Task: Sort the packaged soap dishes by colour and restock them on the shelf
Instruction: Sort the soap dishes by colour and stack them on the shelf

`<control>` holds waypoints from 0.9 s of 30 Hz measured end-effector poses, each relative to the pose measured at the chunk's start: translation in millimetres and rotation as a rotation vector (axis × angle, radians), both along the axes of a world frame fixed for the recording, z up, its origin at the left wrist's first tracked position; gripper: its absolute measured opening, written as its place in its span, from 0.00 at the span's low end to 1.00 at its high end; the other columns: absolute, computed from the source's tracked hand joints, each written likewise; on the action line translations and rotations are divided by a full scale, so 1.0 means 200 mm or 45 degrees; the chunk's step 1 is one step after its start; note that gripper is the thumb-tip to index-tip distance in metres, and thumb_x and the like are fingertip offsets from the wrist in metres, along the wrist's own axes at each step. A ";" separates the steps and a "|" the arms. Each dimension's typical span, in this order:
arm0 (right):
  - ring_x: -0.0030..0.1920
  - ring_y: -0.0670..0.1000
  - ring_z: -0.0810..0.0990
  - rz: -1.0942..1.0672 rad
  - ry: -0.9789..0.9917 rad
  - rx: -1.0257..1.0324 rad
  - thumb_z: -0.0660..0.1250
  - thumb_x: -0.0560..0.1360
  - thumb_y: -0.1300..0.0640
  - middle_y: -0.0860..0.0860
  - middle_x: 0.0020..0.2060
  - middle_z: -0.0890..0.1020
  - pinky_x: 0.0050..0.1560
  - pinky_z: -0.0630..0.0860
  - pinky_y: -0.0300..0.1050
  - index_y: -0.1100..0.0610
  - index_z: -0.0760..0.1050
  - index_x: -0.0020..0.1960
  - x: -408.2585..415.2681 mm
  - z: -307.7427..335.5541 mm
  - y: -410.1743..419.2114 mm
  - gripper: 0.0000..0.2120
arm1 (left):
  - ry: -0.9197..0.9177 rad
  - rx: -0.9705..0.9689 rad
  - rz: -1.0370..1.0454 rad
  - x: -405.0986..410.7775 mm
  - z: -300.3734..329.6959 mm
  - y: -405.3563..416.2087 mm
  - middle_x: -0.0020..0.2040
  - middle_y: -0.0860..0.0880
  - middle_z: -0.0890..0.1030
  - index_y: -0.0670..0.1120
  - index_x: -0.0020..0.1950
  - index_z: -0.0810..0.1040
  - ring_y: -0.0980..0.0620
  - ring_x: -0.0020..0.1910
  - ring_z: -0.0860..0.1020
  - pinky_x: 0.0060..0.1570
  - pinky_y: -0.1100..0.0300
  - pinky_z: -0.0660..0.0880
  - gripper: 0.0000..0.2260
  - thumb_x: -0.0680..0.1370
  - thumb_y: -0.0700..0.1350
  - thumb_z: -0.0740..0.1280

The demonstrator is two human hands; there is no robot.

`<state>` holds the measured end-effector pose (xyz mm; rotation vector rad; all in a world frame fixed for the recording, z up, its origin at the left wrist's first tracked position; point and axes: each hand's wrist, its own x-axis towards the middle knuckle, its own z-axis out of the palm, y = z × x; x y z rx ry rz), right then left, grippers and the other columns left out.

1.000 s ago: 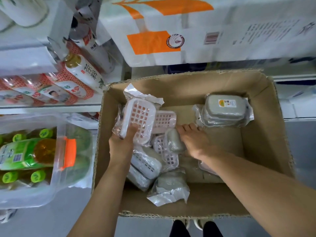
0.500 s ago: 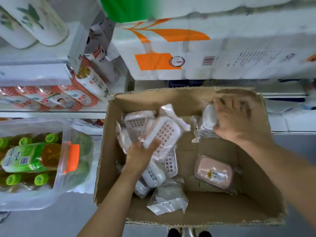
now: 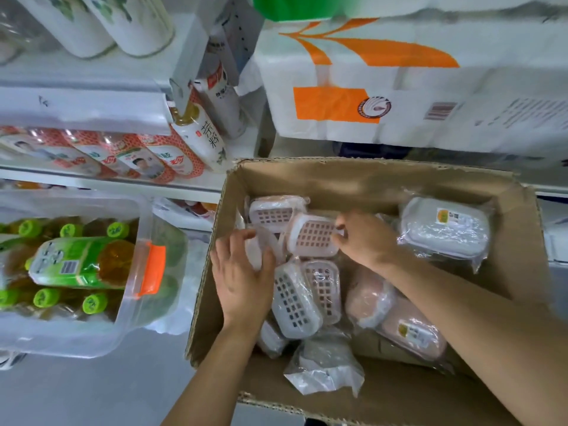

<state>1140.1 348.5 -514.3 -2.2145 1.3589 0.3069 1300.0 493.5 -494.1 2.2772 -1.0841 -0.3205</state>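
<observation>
Cardboard walls of an open box (image 3: 362,182) surround a heap of plastic-wrapped soap dishes. The left hand (image 3: 242,281) reaches into the box's left side, fingers curled loosely around a pale pink wrapped dish (image 3: 261,247); whether it truly grips it cannot be told. The right hand (image 3: 365,238) pinches the right edge of a pink grid-topped dish (image 3: 312,235) between thumb and fingertips. Behind that one lies another pink grid dish (image 3: 273,210). A grey dish with a yellow label (image 3: 445,229) rests apart at the box's far right. Nearer, a grey grid dish (image 3: 293,299) and a pink labelled dish (image 3: 412,333) lie among the pile.
</observation>
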 end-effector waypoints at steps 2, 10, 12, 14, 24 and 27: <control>0.67 0.51 0.70 0.040 -0.226 0.032 0.66 0.77 0.48 0.50 0.68 0.71 0.67 0.69 0.51 0.52 0.67 0.71 0.09 0.00 -0.03 0.24 | 0.300 0.190 0.088 0.01 -0.02 0.02 0.63 0.48 0.68 0.46 0.69 0.68 0.48 0.65 0.67 0.68 0.50 0.64 0.22 0.77 0.48 0.68; 0.66 0.57 0.73 0.153 -0.155 0.126 0.53 0.81 0.41 0.54 0.73 0.66 0.61 0.73 0.54 0.52 0.52 0.78 0.40 -0.10 -0.11 0.30 | 0.765 0.339 0.196 0.06 -0.14 -0.02 0.78 0.50 0.61 0.53 0.80 0.52 0.49 0.76 0.59 0.74 0.50 0.59 0.37 0.77 0.58 0.67; 0.59 0.58 0.77 0.195 -0.006 0.082 0.59 0.79 0.43 0.55 0.64 0.75 0.55 0.74 0.51 0.52 0.63 0.72 0.44 -0.10 -0.17 0.25 | 0.796 0.373 0.104 0.08 -0.16 -0.05 0.75 0.53 0.67 0.56 0.78 0.57 0.51 0.72 0.67 0.70 0.48 0.67 0.40 0.72 0.59 0.73; 0.49 0.56 0.78 0.214 0.123 0.143 0.64 0.75 0.44 0.52 0.53 0.80 0.48 0.74 0.48 0.52 0.73 0.62 0.44 -0.10 -0.20 0.19 | 0.886 0.368 -0.018 0.10 -0.17 -0.08 0.69 0.55 0.73 0.58 0.76 0.61 0.56 0.64 0.74 0.61 0.56 0.75 0.41 0.68 0.57 0.78; 0.41 0.55 0.77 -0.125 -0.080 0.209 0.66 0.76 0.60 0.53 0.44 0.76 0.40 0.70 0.47 0.58 0.65 0.59 0.25 -0.14 -0.15 0.14 | 0.630 0.518 -0.551 0.15 -0.24 -0.23 0.72 0.59 0.65 0.60 0.76 0.58 0.55 0.66 0.70 0.63 0.55 0.73 0.47 0.65 0.44 0.81; 0.41 0.55 0.79 -0.120 -0.028 0.102 0.68 0.75 0.58 0.52 0.44 0.78 0.39 0.72 0.48 0.56 0.63 0.59 0.14 -0.10 -0.15 0.18 | 0.368 0.575 -0.690 0.11 -0.25 -0.30 0.71 0.61 0.65 0.62 0.74 0.58 0.56 0.64 0.72 0.58 0.54 0.75 0.45 0.64 0.52 0.81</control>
